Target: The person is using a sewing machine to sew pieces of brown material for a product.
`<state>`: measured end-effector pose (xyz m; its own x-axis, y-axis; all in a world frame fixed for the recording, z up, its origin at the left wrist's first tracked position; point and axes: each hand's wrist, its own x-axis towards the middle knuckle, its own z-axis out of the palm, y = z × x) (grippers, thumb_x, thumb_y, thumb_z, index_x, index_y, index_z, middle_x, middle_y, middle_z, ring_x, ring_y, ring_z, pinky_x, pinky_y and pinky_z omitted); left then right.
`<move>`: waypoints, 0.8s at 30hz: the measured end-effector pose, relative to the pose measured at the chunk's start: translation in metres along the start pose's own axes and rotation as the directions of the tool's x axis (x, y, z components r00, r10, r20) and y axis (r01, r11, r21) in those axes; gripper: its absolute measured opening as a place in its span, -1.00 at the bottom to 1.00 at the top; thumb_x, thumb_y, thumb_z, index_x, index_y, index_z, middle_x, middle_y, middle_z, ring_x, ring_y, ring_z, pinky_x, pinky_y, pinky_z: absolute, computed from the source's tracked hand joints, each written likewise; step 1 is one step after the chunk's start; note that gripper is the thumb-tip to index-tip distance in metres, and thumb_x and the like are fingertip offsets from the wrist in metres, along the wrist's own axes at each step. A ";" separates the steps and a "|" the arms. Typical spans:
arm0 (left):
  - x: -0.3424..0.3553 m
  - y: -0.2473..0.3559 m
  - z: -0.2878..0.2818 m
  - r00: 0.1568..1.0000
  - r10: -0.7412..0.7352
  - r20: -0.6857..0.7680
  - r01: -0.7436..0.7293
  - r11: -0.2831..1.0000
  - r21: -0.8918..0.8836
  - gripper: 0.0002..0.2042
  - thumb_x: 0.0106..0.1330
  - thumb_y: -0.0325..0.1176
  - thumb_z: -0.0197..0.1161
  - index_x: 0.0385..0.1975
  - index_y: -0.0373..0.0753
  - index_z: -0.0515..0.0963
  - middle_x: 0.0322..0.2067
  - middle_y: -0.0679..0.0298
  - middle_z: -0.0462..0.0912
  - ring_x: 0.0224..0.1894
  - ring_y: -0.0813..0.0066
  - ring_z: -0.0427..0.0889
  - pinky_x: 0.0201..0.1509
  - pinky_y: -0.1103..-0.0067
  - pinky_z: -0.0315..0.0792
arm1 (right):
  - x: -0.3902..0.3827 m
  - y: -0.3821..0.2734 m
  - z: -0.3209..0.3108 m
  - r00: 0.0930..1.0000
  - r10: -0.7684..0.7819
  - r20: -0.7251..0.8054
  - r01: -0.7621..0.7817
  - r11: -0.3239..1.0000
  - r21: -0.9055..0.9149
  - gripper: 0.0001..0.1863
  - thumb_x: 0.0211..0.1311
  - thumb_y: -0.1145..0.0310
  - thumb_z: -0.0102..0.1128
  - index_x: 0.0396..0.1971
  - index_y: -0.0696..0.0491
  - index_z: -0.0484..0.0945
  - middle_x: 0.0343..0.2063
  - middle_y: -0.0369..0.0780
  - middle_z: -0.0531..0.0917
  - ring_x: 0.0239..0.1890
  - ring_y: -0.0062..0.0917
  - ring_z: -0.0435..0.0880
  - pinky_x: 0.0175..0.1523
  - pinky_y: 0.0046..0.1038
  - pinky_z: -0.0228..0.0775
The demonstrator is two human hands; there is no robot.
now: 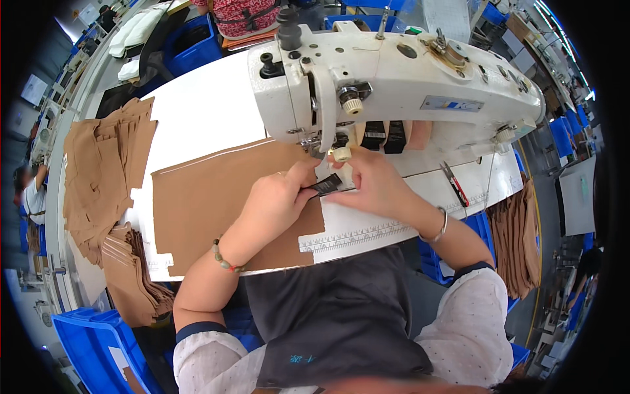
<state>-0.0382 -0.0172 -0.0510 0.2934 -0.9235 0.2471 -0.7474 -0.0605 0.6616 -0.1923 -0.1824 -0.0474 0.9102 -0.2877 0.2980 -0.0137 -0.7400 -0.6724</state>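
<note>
A brown fabric panel (pixel 216 197) lies flat on the white sewing table, its top right edge reaching beneath the needle area of a white sewing machine (pixel 380 85). My left hand (pixel 275 200) rests over the panel's right part and pinches a small black label (pixel 327 184) between thumb and fingers. To the right of the label is my right hand (pixel 384 187), thumb and index finger apart, fingertips close to the presser foot and a cream knob (pixel 342 154). Whether the right fingertips touch the fabric edge is hard to make out.
Brown fabric pieces (pixel 105 177) are heaped at the left, with more hanging over the table edge. Red-handled thread snips (pixel 454 185) lie on the right. Black labels (pixel 395 136) sit under the machine arm. A ruler strip (pixel 361 235) runs along the front. Blue crates (pixel 105 345) stand below.
</note>
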 end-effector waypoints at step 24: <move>0.012 -0.015 -0.025 0.968 -0.237 0.087 0.241 0.970 -0.037 -0.85 0.12 -0.47 0.49 -0.33 -0.33 0.71 -0.46 0.15 0.66 -0.53 0.34 0.60 -0.40 0.47 0.49 | 0.020 0.036 0.016 0.992 0.033 0.125 -0.047 0.993 0.106 -0.88 0.10 0.40 0.38 -0.35 0.07 0.68 -0.75 -0.29 0.48 -0.69 -0.57 0.47 -0.50 -0.46 0.30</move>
<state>-0.0084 -0.0181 -0.0398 0.4090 -0.9123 0.0203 -0.6318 -0.2670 0.7277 -0.1679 -0.2047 -0.0765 0.9537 -0.2341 0.1888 -0.0121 -0.6570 -0.7538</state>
